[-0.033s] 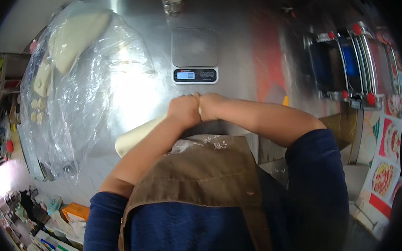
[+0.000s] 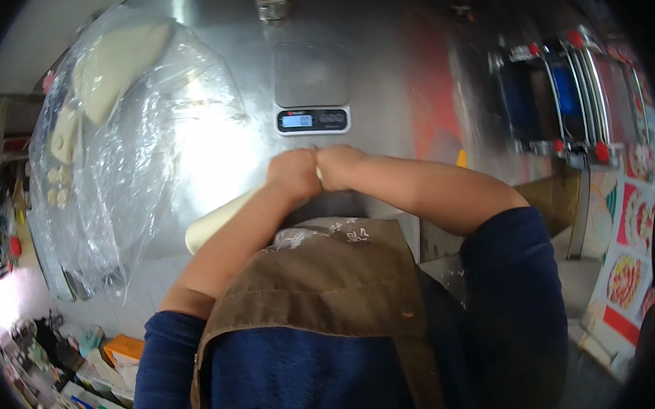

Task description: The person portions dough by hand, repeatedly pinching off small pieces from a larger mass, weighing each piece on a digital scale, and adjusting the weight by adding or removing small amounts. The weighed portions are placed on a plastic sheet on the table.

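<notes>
A thick roll of pale dough lies slantwise on the steel table, partly hidden beneath my left forearm. At its far end, my left hand is closed around the dough. My right hand presses up against it, its fingers also closed; a little dough shows between the two hands. Just beyond them stands a digital kitchen scale with a lit display and nothing on its plate.
Clear plastic sheeting covers a large dough slab and smaller pieces at left. A small cup of white contents stands beyond the scale. A metal roller machine with red knobs sits at right, near printed food pictures.
The whole view has shifted slightly. Both hands stay together at the end of the dough roll, a touch closer to the scale.
</notes>
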The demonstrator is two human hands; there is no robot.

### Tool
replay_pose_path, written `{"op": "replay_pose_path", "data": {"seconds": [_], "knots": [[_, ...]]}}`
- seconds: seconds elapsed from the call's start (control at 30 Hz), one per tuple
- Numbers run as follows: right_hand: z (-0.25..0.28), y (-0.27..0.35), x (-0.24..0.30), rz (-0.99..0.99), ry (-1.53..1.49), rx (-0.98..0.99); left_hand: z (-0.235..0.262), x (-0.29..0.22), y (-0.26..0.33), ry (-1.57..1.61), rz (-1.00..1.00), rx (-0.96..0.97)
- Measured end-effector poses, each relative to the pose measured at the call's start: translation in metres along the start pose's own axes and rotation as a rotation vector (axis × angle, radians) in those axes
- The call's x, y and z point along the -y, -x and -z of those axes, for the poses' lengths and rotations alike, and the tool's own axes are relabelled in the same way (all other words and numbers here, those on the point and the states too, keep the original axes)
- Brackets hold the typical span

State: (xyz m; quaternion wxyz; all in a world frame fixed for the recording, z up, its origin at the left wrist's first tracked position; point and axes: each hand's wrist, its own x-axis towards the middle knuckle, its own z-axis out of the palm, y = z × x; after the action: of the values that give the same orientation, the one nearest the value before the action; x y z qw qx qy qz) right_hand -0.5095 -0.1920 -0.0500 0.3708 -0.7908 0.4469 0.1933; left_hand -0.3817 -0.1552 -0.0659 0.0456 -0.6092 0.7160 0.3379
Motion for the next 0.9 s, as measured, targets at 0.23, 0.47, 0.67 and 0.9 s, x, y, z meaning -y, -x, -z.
{"op": "replay_pose_path", "data": {"seconds": [0.23, 0.47, 0.67, 0.9], "knots": [[0.008, 0.007, 0.011, 0.047, 0.28, -0.05, 0.022, 0.037, -0.033, 0.557, -0.065, 0.418], [-0.049, 0.033, -0.024, 0.291, 0.439, -0.621, 0.02, 0.028, -0.039, 0.673, -0.047, 0.929], [-0.061, 0.049, -0.032, 0.256, 0.587, -0.742, 0.018, 0.015, -0.03, 0.77, 0.03, 1.176], [-0.063, 0.037, -0.041, 0.13, 0.416, -0.798, 0.028, 0.014, -0.042, 0.608, -0.067, 1.165]]}}
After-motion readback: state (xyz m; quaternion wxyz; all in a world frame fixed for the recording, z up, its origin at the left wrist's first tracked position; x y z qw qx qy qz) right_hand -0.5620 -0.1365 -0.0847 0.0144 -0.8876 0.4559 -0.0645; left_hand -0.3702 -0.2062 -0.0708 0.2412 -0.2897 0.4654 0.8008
